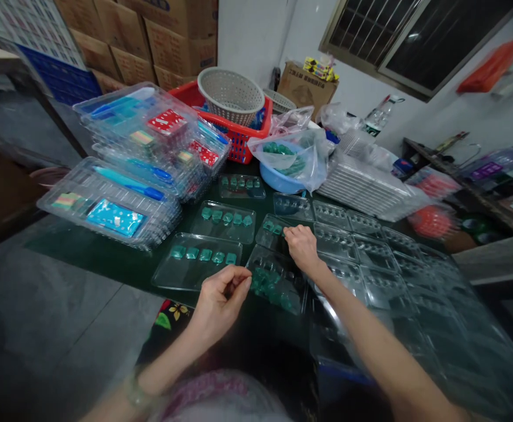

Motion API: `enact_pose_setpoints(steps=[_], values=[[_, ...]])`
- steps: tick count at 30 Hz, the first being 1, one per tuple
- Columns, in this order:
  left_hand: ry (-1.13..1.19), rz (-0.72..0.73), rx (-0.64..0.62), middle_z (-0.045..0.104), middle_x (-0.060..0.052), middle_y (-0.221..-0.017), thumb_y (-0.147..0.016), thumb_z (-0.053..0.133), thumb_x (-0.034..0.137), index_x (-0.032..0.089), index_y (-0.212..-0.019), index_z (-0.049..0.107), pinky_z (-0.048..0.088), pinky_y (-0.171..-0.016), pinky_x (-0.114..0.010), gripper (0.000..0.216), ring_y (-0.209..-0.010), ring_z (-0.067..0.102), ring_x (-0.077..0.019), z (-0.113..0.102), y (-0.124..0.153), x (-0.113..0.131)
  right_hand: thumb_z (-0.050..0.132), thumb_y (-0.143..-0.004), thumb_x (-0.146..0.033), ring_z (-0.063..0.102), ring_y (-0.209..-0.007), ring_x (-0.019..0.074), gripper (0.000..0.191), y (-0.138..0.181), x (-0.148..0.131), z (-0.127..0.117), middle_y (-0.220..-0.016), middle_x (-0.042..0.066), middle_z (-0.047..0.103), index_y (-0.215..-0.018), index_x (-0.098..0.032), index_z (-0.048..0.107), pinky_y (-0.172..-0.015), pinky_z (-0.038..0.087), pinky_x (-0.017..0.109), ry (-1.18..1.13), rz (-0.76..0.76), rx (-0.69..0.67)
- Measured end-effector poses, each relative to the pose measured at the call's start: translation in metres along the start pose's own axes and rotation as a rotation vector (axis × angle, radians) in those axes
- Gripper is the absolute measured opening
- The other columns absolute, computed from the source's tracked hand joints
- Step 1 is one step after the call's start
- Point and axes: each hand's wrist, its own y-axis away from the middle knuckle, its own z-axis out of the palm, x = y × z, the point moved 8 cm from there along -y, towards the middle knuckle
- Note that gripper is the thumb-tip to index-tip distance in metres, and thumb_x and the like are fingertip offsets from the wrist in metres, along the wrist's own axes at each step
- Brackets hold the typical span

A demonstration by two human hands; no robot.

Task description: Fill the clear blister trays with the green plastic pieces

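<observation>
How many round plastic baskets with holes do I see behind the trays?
2. A grey basket sits tilted in the red crate. A second basket shows just right of it, mostly hidden. More may be hidden behind the bags.

Clear glossy plastic trays [197, 261] lie on the smooth dark-green table [107, 258]. Green pieces [204, 255] look like matt plastic. Crinkled shiny film bag [298, 149] over a smooth blue plastic bowl [278, 179]. Matt mesh plastic baskets [230, 94]. Rough brown cardboard boxes [173, 35].
</observation>
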Motion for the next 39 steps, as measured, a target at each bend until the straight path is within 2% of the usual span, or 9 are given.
enact_pose_setpoints(steps=[4, 7, 11, 16, 19, 22, 28, 33, 39], values=[[-0.002, 0.024, 0.024, 0.052, 0.000, -0.067, -0.078, 0.052, 0.024, 0.016, -0.085, 0.058, 0.038, -0.052, -0.019, 0.012, -0.058, 0.047, -0.0094, 0.000, 0.001, -0.006, 0.043, -0.083, -0.017, 0.047, -0.084, 0.0227, 0.029, -0.001, 0.004, -0.016, -0.084, 0.010, 0.062, -0.110, -0.015, 0.053, -0.075, 0.030, 0.034, 0.004, 0.020, 0.003], [-0.008, 0.031, 0.039, 0.052, 0.000, -0.067, -0.078, 0.052, 0.024, 0.017, -0.088, 0.058, 0.038, -0.051, -0.019, 0.013, -0.058, 0.048, -0.0094, 0.000, 0.001, -0.008, 0.049, -0.080, -0.019, 0.046, -0.096, 0.0243, 0.042, 0.009, 0.011, -0.050, -0.105, 0.012, 0.057, -0.122, -0.016, 0.044, -0.079, 0.031, 0.035, -0.068, 0.062, 0.097], [-0.026, 0.082, 0.055, 0.054, -0.001, -0.070, -0.077, 0.052, 0.023, 0.016, -0.087, 0.058, 0.039, -0.052, -0.019, 0.014, -0.059, 0.049, -0.0097, 0.002, 0.003, -0.001, 0.049, -0.082, -0.025, 0.051, -0.092, 0.0192, 0.023, 0.046, -0.005, -0.081, -0.101, 0.007, 0.058, -0.103, -0.020, 0.056, -0.077, 0.036, 0.030, -0.331, 0.020, 0.046], [-0.095, 0.171, -0.032, 0.055, -0.003, -0.075, -0.079, 0.049, 0.022, 0.016, -0.087, 0.057, 0.041, -0.059, -0.022, 0.013, -0.063, 0.050, -0.0107, 0.022, 0.009, 0.011, 0.066, -0.069, -0.032, 0.055, -0.081, 0.0182, 0.030, 0.103, -0.045, -0.062, -0.087, 0.003, 0.060, -0.096, -0.022, 0.059, -0.069, 0.039, 0.027, -0.410, -0.023, -0.253], [-0.126, 0.167, -0.097, 0.054, -0.003, -0.076, -0.080, 0.047, 0.021, 0.016, -0.088, 0.057, 0.040, -0.058, -0.022, 0.014, -0.062, 0.050, -0.0107, 0.034, 0.011, 0.014, 0.064, -0.070, -0.024, 0.055, -0.078, 0.0179, 0.021, 0.114, -0.043, -0.050, -0.083, 0.004, 0.061, -0.091, -0.021, 0.061, -0.068, 0.040, 0.028, -0.444, 0.090, -0.230], [-0.076, 0.141, -0.115, 0.055, -0.004, -0.078, -0.080, 0.046, 0.022, 0.016, -0.089, 0.058, 0.041, -0.058, -0.022, 0.016, -0.063, 0.050, -0.0111, 0.041, 0.011, 0.018, 0.060, -0.073, -0.022, 0.056, -0.071, 0.0146, 0.019, 0.114, -0.032, -0.049, -0.080, 0.002, 0.062, -0.092, -0.021, 0.062, -0.065, 0.042, 0.026, -0.718, 0.190, -0.157], [0.116, 0.013, -0.293, 0.058, -0.005, -0.080, -0.082, 0.045, 0.027, 0.015, -0.093, 0.062, 0.038, -0.050, -0.020, 0.024, -0.061, 0.050, -0.0103, 0.063, 0.006, 0.032, 0.065, -0.069, -0.025, 0.058, -0.073, 0.0141, 0.029, 0.113, -0.023, -0.061, -0.081, 0.001, 0.064, -0.097, -0.021, 0.061, -0.068, 0.045, 0.027, -1.261, 0.342, -0.026], [0.297, -0.110, -0.227, 0.055, -0.002, -0.075, -0.077, 0.054, 0.029, 0.014, -0.078, 0.063, 0.034, -0.046, -0.019, 0.017, -0.052, 0.044, -0.0063, 0.063, 0.002, 0.032, 0.065, -0.068, -0.028, 0.056, -0.063, 0.0112, 0.024, 0.115, -0.027, -0.058, -0.072, 0.000, 0.061, -0.091, -0.019, 0.061, -0.059, 0.045, 0.024, -1.475, 0.480, -0.034], [0.714, -0.476, -0.169, 0.049, 0.002, -0.059, -0.071, 0.062, 0.034, 0.012, -0.069, 0.056, 0.028, -0.042, -0.018, 0.023, -0.044, 0.039, -0.0041, 0.079, 0.008, -0.002, 0.062, -0.071, -0.030, 0.055, -0.065, 0.0129, 0.024, 0.113, -0.028, -0.063, -0.075, 0.001, 0.061, -0.093, -0.020, 0.061, -0.060, 0.045, 0.026, -1.292, 0.478, 0.109]])
